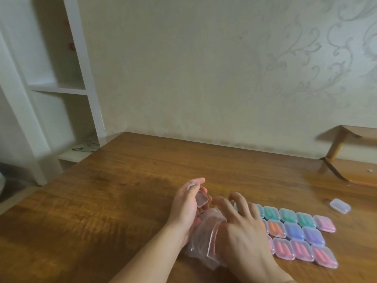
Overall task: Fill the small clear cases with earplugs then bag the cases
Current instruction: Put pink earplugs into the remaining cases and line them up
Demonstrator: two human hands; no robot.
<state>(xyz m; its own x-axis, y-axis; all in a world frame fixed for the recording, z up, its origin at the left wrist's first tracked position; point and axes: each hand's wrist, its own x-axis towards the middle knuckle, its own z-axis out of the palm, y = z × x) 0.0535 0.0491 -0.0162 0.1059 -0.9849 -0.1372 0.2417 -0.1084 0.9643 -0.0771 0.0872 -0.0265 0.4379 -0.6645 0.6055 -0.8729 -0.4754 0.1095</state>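
My left hand holds an open, empty clear case between thumb and fingers, its lid up by the fingertips. My right hand hovers with fingers spread over the left end of the filled cases. A crumpled clear plastic bag lies on the table between my wrists. Several shut clear cases with green, orange, purple and pink earplugs lie in three rows to the right. One empty shut case lies alone further right.
The wooden table stands against a patterned wall. A small wooden stand is at the table's far right. White shelving stands to the left beyond the table edge.
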